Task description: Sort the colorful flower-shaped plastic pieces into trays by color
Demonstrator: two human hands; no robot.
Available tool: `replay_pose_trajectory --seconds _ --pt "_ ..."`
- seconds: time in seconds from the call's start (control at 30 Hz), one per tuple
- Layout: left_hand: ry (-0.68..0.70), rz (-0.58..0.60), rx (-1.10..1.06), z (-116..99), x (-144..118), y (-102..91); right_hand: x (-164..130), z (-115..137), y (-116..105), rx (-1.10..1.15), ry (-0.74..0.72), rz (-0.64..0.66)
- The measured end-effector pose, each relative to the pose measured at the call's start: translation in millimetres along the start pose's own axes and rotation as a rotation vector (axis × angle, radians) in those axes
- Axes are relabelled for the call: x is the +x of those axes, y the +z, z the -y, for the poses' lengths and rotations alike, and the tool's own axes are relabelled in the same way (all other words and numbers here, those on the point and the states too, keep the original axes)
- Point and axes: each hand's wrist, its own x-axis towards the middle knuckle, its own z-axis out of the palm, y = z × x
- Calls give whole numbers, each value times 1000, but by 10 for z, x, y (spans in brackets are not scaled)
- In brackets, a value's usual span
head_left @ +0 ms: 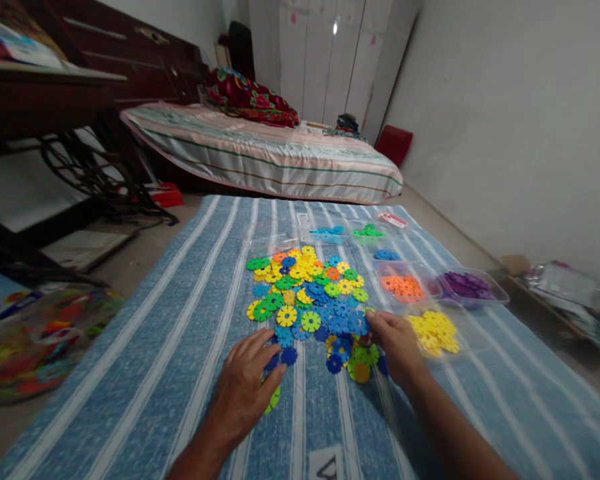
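A pile of flat plastic snowflake discs (307, 293) in blue, yellow, green and orange lies on a blue and white striped mat (190, 333). My left hand (247, 383) rests palm down on the pile's near left edge, fingers spread over a few blue and green discs. My right hand (395, 343) sits at the pile's near right edge, its fingers curled onto blue discs. I cannot tell whether it grips one. Clear tubs hold sorted discs: yellow (434, 332), orange (403, 285), purple (466, 285), blue (386, 255), green (369, 232), light blue (329, 231).
A low bed (265, 150) with a striped cover stands beyond the mat. A dark table with an iron frame (75, 167) is at the left. A bag of colourful toys (35, 340) lies on the floor at the left. Clutter (565, 287) lines the right wall.
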Motion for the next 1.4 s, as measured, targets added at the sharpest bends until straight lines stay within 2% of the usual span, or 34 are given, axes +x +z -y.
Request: replay_pose_trajectory --seconds 0.13,0.23,0.33,0.47,0.57,0.67,0.77,0.97,1.13,1.27,1.4 --pt "29 -23 30 37 8 -1 8 -7 -16 92 93 -23" --pt "39 -42 32 71 2 18 53 25 -36 89 154 9" --pt "43 -49 23 99 -5 41 245 184 -66 127 147 10" --pt "49 -59 26 127 -5 60 645 514 -57 388 83 -89" --pt "66 -73 45 145 -3 64 751 566 61 405 113 -56" --pt "74 -82 49 152 -6 64 588 388 235 282 157 65" --pt "69 -77 41 143 -6 59 331 176 351 71 116 224" --pt "69 -61 43 118 5 38 96 24 294 -198 -19 371" --pt "54 -10 18 109 -11 -8 50 -4 155 -307 -147 332" --pt "25 99 -44 102 -14 -89 7 -32 41 -424 -294 207" --pt "20 200 -85 99 -4 -177 -10 -142 -60 -621 -516 81"
